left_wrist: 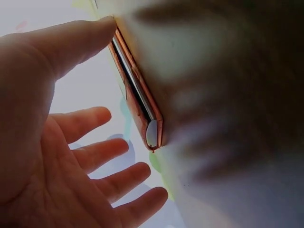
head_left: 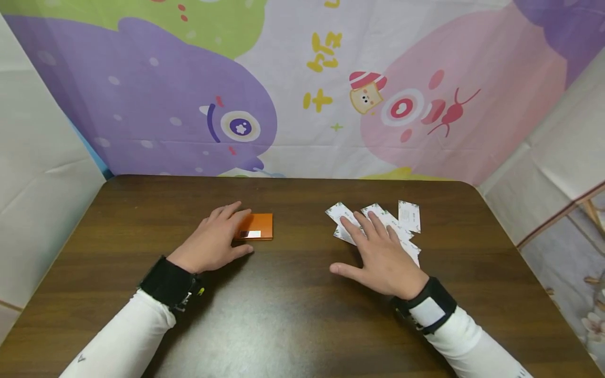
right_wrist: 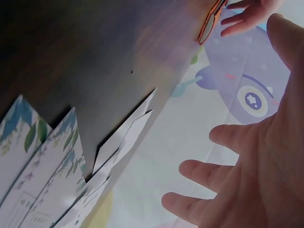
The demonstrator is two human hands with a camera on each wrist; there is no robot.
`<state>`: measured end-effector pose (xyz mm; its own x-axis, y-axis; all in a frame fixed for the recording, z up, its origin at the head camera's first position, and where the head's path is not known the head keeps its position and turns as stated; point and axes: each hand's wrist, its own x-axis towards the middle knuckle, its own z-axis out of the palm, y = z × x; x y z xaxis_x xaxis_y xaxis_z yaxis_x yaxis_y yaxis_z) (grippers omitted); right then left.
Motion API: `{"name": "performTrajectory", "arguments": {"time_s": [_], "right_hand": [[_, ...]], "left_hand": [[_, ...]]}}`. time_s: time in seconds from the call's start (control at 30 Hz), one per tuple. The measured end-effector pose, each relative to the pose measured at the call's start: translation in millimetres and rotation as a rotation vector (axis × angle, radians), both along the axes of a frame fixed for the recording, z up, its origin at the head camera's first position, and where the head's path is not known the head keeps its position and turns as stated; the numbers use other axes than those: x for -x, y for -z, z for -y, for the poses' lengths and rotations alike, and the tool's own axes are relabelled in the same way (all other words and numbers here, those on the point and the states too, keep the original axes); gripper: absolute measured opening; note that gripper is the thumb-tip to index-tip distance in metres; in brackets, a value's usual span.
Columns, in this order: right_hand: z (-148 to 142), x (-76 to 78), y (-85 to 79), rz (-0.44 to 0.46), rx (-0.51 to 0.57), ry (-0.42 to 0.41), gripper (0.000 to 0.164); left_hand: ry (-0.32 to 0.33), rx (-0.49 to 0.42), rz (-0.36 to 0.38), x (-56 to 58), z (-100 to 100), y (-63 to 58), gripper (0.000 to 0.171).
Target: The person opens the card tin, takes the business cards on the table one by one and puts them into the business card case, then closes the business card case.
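On the left side of the wooden table lies a flat orange card case (head_left: pixel 262 227). My left hand (head_left: pixel 215 239) is at its left end, fingers spread over its far edge and thumb near its front edge. Seen from the left wrist, the case (left_wrist: pixel 137 85) shows a thin layered side with a rounded end, and the fingers are apart and gently bent. White cards (head_left: pixel 340 212) with leafy printed corners lie loosely overlapped on the right. Over them my right hand (head_left: pixel 385 257) hovers with fingers spread, hiding part of the pile. Its palm (right_wrist: pixel 266 161) holds nothing.
One printed card (head_left: pixel 409 216) lies a little apart at the pile's far right. The brown table (head_left: pixel 264 315) ends at a cartoon-print cloth (head_left: pixel 302 126) hanging behind it. Pale cloth (head_left: pixel 42 157) hangs along the left side.
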<state>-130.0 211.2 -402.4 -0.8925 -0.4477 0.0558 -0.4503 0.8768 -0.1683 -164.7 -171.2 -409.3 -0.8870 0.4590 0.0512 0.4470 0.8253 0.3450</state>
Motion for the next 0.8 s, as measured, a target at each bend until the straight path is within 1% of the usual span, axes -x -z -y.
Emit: {"name": "performTrajectory", "arguments": {"time_s": [0.17, 0.33, 0.57, 0.67, 0.8], "right_hand": [[2, 1.6, -0.5, -0.002, 0.004, -0.004, 0.109], [4, 3.4, 0.0, -0.002, 0.014, -0.017, 0.110], [6, 5.2, -0.3, 0.001, 0.026, -0.031, 0.108], [7, 5.8, -1.2, 0.015, 0.032, -0.035, 0.107], [9, 7.4, -2.3, 0.007, 0.037, -0.046, 0.105]], "left_hand": [[0.009, -0.007, 0.011, 5.8, 2, -0.4, 0.075], [0.022, 0.000, 0.011, 10.0, 4, 0.7, 0.066], [0.061, 0.001, 0.001, 13.5, 5, -1.1, 0.053], [0.071, 0.004, -0.007, 14.5, 5, -2.9, 0.050], [0.085, 0.008, -0.013, 15.1, 5, -4.4, 0.048]]}}
